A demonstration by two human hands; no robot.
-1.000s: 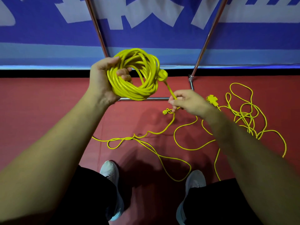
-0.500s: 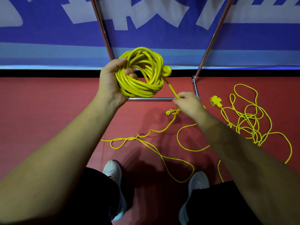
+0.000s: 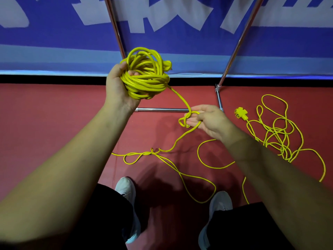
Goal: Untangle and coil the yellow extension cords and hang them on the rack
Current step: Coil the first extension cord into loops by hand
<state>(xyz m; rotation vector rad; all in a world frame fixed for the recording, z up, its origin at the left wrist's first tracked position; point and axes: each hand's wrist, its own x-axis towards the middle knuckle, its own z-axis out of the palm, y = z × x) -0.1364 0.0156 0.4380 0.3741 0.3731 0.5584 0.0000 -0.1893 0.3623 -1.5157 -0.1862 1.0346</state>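
My left hand (image 3: pixel 119 87) grips a thick coil of yellow extension cord (image 3: pixel 146 74), held up in front of the rack's left pole. A strand runs from the coil down to my right hand (image 3: pixel 209 121), which holds a small knotted loop of the cord (image 3: pixel 185 120) across its fingers, thumb on top. From there the loose cord (image 3: pixel 162 156) trails over the red floor between my shoes. A second yellow cord (image 3: pixel 277 134) lies tangled on the floor at right, its plug block (image 3: pixel 240 112) beside the rack's foot.
The metal rack has two slanted poles (image 3: pixel 237 42) and a floor bar (image 3: pixel 160 110) in front of a blue and white banner (image 3: pixel 180 24). My white shoes (image 3: pixel 126 188) stand on the red mat, loose cord loops between and around them.
My right hand slid down the strand and turned palm-up, now holding the small knot. The strand between coil and right hand grew longer. The left hand's coil tilted slightly.
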